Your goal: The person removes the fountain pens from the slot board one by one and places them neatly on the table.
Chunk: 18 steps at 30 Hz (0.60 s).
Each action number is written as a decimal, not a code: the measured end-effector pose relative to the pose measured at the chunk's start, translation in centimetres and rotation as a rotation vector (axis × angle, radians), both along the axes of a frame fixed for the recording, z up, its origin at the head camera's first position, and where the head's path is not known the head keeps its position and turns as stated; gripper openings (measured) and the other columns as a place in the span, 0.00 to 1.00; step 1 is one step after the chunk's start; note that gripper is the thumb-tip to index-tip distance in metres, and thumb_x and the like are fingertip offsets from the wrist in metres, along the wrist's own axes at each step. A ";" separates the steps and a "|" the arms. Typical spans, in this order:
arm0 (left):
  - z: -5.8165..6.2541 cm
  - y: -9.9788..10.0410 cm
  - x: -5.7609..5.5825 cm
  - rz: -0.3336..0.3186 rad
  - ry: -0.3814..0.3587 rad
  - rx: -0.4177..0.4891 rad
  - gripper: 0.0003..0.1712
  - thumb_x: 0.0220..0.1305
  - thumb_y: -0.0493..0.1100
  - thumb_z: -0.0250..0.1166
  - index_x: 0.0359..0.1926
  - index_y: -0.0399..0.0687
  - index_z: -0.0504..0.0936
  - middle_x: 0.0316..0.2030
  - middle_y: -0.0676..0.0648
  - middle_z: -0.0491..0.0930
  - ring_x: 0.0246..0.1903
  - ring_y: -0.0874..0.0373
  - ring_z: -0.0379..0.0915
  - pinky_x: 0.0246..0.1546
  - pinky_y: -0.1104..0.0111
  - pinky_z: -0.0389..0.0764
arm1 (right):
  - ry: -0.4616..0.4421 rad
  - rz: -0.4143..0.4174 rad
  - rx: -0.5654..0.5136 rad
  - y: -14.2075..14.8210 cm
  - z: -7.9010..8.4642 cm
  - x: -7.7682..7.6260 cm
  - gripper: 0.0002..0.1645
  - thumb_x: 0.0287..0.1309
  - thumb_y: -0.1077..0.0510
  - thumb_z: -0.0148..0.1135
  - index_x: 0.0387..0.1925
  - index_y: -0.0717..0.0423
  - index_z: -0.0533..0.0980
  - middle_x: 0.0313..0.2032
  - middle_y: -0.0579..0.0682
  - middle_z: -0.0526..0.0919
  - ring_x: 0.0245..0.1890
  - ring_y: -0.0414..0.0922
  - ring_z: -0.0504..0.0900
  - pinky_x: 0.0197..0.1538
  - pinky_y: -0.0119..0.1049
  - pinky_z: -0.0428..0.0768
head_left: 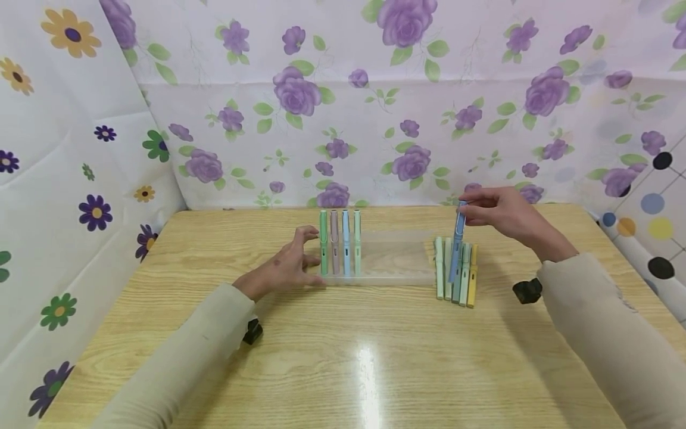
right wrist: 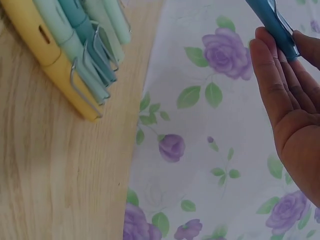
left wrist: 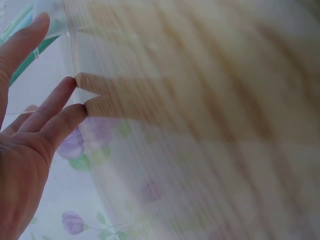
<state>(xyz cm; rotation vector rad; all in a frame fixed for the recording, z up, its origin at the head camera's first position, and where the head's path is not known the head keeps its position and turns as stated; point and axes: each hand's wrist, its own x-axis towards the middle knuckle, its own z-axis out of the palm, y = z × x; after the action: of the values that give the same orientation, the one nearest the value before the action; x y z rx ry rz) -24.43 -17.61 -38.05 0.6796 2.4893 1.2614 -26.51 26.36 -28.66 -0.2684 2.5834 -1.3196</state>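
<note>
My right hand pinches a blue pen near its clip end, between thumb and fingertips. The pen stands nearly upright over several loose pens, pale green, blue-green and yellow, lying side by side at the right end of a clear plastic pen rack. My left hand is at the rack's left end, thumb by the front corner and fingers spread toward the back. In the left wrist view its fingertips touch an edge. In the rack's left part are a green pen, a mauve one, a light blue one and a pale green one.
The wooden table runs back to a floral cloth hanging behind it. Another flower-print cloth borders the left side. Small black objects show by both cuffs.
</note>
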 end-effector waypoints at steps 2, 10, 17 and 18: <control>0.0 0.0 0.0 0.005 0.000 -0.002 0.57 0.53 0.37 0.78 0.70 0.50 0.44 0.75 0.36 0.47 0.59 0.41 0.75 0.56 0.51 0.77 | 0.003 -0.006 0.008 0.3 -0.2 0.2 0.35 0.69 0.44 0.60 0.69 0.60 0.68 0.66 0.60 0.71 0.50 0.47 0.84 0.56 0.44 0.80; 0.0 0.0 0.0 0.010 -0.010 -0.001 0.58 0.53 0.35 0.78 0.70 0.50 0.43 0.75 0.36 0.47 0.59 0.42 0.75 0.57 0.51 0.76 | 0.007 -0.021 0.056 1.9 -0.9 0.7 0.39 0.68 0.39 0.60 0.68 0.60 0.68 0.58 0.61 0.79 0.50 0.49 0.85 0.54 0.42 0.81; 0.1 0.1 0.0 0.009 -0.012 -0.005 0.57 0.53 0.35 0.78 0.69 0.50 0.43 0.75 0.36 0.47 0.59 0.42 0.75 0.58 0.51 0.76 | 0.006 -0.020 0.061 3.5 -1.9 0.9 0.39 0.69 0.40 0.59 0.68 0.63 0.68 0.57 0.62 0.79 0.50 0.50 0.85 0.52 0.42 0.82; 0.1 0.1 0.0 0.007 -0.008 -0.006 0.57 0.53 0.35 0.78 0.69 0.50 0.43 0.75 0.36 0.47 0.59 0.42 0.75 0.58 0.51 0.76 | 0.001 -0.016 0.059 3.7 -2.0 0.9 0.39 0.69 0.40 0.58 0.68 0.64 0.68 0.57 0.63 0.79 0.50 0.50 0.85 0.52 0.42 0.82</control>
<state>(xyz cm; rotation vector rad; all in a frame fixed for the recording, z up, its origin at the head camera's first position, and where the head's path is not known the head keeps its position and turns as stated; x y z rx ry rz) -24.43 -17.50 -37.91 0.6630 2.4900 1.2565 -25.59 30.08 -30.67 -0.2384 2.6257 -1.2469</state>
